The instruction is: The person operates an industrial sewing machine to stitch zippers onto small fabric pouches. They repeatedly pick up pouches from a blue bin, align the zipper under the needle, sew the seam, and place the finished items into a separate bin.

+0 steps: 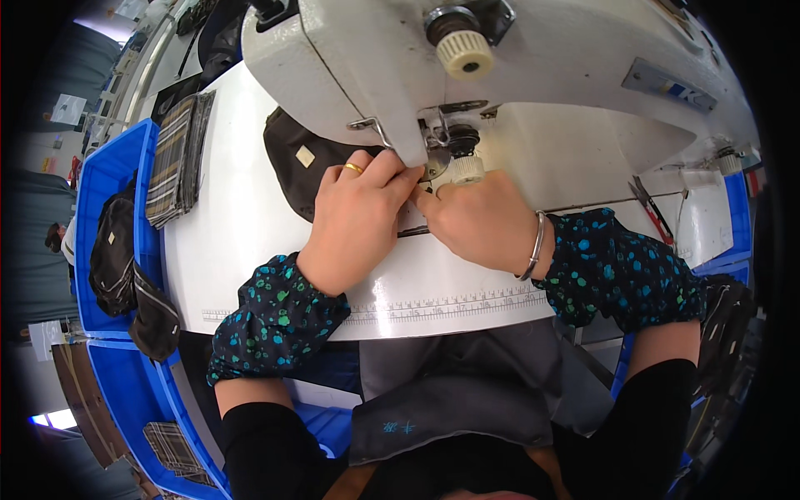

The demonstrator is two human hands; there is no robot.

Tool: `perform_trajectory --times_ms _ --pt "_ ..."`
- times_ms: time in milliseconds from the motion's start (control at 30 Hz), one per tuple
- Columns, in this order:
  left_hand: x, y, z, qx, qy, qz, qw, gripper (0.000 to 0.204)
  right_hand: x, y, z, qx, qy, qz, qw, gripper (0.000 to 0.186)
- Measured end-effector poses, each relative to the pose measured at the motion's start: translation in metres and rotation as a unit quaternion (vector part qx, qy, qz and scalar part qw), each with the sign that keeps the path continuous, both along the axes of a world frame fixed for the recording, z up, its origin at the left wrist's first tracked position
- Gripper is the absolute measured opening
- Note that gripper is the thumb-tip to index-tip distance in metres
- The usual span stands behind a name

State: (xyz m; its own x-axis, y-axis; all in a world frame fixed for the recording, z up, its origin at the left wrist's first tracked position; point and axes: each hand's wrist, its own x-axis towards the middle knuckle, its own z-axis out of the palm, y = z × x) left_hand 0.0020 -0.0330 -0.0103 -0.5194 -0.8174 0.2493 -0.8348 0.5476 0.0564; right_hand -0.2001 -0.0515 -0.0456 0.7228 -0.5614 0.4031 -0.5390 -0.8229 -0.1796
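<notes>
A dark brown cloth piece (287, 179) with a small cream label lies on the white table, partly under the head of a white sewing machine (367, 58). My left hand (357, 218), a ring on one finger, rests over the cloth's right part with its fingertips pressed together by the presser foot (433, 169). Close against it, my right hand (479, 221) has its fingers curled in a pinch at the cloth's edge, just in front of the needle area. The fingertips of both hands meet there. Most of the cloth under them is hidden.
Small scissors (652, 210) with red on the handles lie on the table at right. Striped cloth pieces (177, 158) are stacked at the left edge, beside a blue bin (148, 187) with dark cloth hanging over its side. A printed ruler (442, 310) runs along the front edge.
</notes>
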Motion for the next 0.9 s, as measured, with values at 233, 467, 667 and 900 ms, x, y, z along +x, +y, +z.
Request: perform_trajectory --times_ms 233,467,667,900 --pt "-0.002 -0.005 0.004 0.013 0.046 -0.009 0.999 0.03 -0.001 -0.003 -0.001 0.01 -0.023 -0.003 1.0 0.008" --pt "0.0 -0.005 0.011 0.038 0.083 -0.026 0.996 0.031 -0.002 -0.004 0.001 0.024 -0.026 0.006 0.999 0.008" --pt "-0.004 -0.002 0.011 0.041 0.065 0.0 0.997 0.034 -0.002 -0.005 0.001 0.014 -0.022 -0.003 1.0 0.007" --pt "-0.01 0.004 0.011 0.033 0.055 0.02 0.998 0.041 -0.004 -0.009 -0.003 -0.008 -0.022 -0.01 1.0 0.005"
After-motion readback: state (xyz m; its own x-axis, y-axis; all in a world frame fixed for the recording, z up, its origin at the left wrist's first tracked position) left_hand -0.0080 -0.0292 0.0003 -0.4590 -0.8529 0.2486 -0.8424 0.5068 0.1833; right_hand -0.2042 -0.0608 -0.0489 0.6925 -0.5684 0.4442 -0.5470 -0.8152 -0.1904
